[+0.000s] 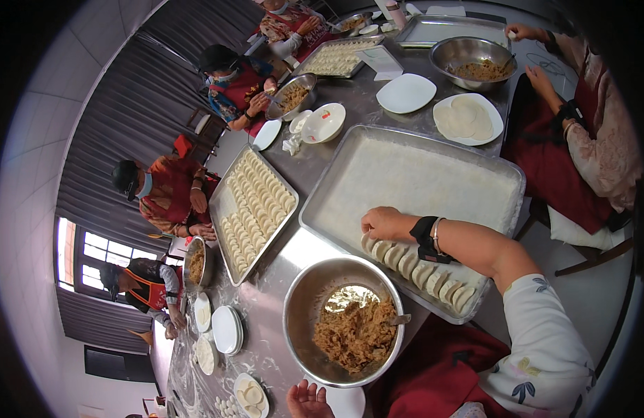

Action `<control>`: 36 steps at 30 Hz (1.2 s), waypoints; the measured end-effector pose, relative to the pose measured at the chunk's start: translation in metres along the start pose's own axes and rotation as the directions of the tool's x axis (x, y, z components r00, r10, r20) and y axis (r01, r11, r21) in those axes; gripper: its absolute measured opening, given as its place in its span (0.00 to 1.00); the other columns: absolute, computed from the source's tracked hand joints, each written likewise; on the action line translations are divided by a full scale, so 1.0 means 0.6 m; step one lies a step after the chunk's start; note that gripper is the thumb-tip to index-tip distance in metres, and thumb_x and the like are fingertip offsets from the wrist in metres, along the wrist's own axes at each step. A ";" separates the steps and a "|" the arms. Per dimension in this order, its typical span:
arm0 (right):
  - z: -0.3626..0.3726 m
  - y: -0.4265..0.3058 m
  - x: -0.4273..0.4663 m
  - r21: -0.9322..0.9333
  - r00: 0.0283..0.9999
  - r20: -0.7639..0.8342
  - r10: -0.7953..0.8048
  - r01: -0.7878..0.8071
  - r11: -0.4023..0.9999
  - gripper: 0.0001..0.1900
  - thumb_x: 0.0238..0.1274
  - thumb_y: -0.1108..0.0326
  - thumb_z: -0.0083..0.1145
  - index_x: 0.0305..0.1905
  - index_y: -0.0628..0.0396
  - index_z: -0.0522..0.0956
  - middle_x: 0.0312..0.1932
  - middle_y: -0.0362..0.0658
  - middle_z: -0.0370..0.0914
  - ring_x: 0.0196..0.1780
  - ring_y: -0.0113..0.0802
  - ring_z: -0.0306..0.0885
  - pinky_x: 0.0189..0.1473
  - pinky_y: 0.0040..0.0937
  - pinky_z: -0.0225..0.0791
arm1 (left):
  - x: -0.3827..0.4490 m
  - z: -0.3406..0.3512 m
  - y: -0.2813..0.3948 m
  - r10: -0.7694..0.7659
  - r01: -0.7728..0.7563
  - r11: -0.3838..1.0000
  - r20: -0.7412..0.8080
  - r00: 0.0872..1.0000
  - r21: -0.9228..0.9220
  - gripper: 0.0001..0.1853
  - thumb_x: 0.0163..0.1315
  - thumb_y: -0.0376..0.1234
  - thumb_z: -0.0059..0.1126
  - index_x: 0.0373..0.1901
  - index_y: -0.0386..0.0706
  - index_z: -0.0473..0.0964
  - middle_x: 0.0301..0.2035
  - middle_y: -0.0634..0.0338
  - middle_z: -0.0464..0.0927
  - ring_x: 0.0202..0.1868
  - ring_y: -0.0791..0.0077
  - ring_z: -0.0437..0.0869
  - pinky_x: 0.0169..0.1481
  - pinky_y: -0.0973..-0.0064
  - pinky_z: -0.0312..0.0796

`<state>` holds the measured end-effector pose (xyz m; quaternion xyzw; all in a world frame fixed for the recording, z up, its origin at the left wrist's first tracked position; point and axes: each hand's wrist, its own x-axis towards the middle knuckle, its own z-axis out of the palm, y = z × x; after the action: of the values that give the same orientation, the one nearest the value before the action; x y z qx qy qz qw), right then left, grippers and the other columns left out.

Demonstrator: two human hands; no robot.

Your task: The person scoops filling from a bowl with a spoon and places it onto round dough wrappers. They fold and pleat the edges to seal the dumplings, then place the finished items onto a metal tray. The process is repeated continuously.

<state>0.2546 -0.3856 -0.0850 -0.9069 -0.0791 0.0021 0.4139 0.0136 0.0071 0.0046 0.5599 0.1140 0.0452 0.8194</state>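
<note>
My right hand (382,223) is over the large metal tray (416,172), its fingers closed on a crescent dumpling (368,242) at the end of a row. The rest of the row (422,274) runs along the tray's near edge, below my wrist, which has a black band and a bracelet. Palm up and holding nothing, my left hand (307,399) is at the bottom edge of the view, over a white plate (348,401). Between my hands sits a steel bowl (293,313) of brown minced filling (356,334), with a utensil handle at its rim.
A second tray (296,201) of dumplings lies beyond. Beside my tray are a plate of round wrappers (466,119), a plate (405,93) and a filling bowl (473,62). Stacked plates (228,330) and dough pieces (227,406) are on the floured steel table (272,313). Several people in aprons surround it.
</note>
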 end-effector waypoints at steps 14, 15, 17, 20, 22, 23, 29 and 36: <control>0.022 0.002 -0.011 0.078 0.988 -0.089 -0.125 0.132 0.988 0.11 0.48 0.64 0.60 0.37 0.56 0.79 0.35 0.51 0.81 0.41 0.48 0.79 0.43 0.41 0.71 | -0.004 -0.004 -0.008 -0.052 0.052 0.999 -0.051 0.997 -0.006 0.22 0.73 0.44 0.44 0.60 0.40 0.66 0.57 0.50 0.70 0.57 0.58 0.71 0.65 0.57 0.63; 0.025 0.007 -0.010 0.041 0.985 -0.092 -0.146 0.150 0.988 0.12 0.48 0.63 0.61 0.38 0.57 0.79 0.34 0.51 0.81 0.41 0.47 0.79 0.43 0.40 0.71 | -0.003 -0.001 -0.005 -0.028 0.024 0.997 -0.059 0.998 -0.073 0.17 0.72 0.44 0.47 0.53 0.44 0.71 0.48 0.55 0.77 0.48 0.65 0.78 0.53 0.66 0.71; 0.028 0.018 -0.005 0.070 0.990 -0.057 -0.126 0.129 0.989 0.14 0.49 0.62 0.63 0.40 0.58 0.79 0.31 0.50 0.80 0.37 0.42 0.79 0.41 0.37 0.71 | -0.017 0.001 -0.007 0.042 -0.046 0.996 -0.048 0.998 -0.071 0.15 0.71 0.41 0.48 0.52 0.42 0.71 0.47 0.53 0.77 0.48 0.63 0.78 0.52 0.66 0.73; 0.024 0.037 -0.005 0.195 0.994 -0.050 -0.100 0.107 0.975 0.14 0.52 0.68 0.63 0.43 0.62 0.78 0.33 0.45 0.78 0.35 0.30 0.75 0.37 0.29 0.71 | -0.026 -0.023 -0.002 0.073 -0.083 0.995 -0.162 0.984 -0.057 0.15 0.73 0.38 0.46 0.51 0.37 0.70 0.46 0.45 0.78 0.44 0.58 0.82 0.48 0.64 0.77; 0.011 0.048 -0.005 0.328 0.991 -0.078 -0.108 0.127 0.936 0.12 0.51 0.70 0.63 0.42 0.62 0.78 0.34 0.42 0.78 0.36 0.28 0.75 0.39 0.28 0.72 | -0.035 -0.060 0.007 0.112 -0.123 0.991 -0.197 0.974 -0.046 0.15 0.73 0.38 0.46 0.52 0.37 0.70 0.46 0.47 0.78 0.44 0.59 0.82 0.48 0.64 0.76; -0.001 0.051 -0.005 0.306 0.999 -0.026 -0.045 0.051 0.951 0.12 0.51 0.71 0.62 0.42 0.62 0.78 0.35 0.43 0.78 0.37 0.28 0.75 0.41 0.27 0.72 | -0.040 -0.085 0.014 0.122 -0.135 0.989 -0.209 0.970 -0.052 0.15 0.73 0.38 0.45 0.52 0.37 0.69 0.46 0.47 0.78 0.44 0.60 0.82 0.48 0.65 0.77; -0.063 -0.023 -0.087 0.135 0.991 -0.125 -0.049 0.065 0.989 0.15 0.46 0.78 0.57 0.43 0.62 0.77 0.38 0.42 0.77 0.39 0.29 0.74 0.42 0.27 0.69 | -0.072 -0.245 0.030 0.142 -0.082 0.986 -0.471 0.871 0.145 0.14 0.71 0.36 0.48 0.52 0.38 0.70 0.45 0.50 0.79 0.42 0.68 0.82 0.45 0.71 0.77; -0.057 -0.256 -0.322 0.141 0.933 -0.011 -0.359 0.357 0.923 0.13 0.37 0.77 0.58 0.35 0.62 0.76 0.28 0.46 0.75 0.32 0.38 0.73 0.38 0.30 0.67 | -0.071 -0.242 -0.065 -0.228 0.308 0.900 -0.272 0.935 0.307 0.21 0.65 0.39 0.57 0.54 0.35 0.68 0.31 0.57 0.80 0.23 0.76 0.80 0.23 0.79 0.73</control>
<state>0.0444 -0.3403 0.0405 -0.8457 -0.2461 -0.0611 0.4695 -0.0642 0.1160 -0.0762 0.6644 0.2903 -0.0251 0.6882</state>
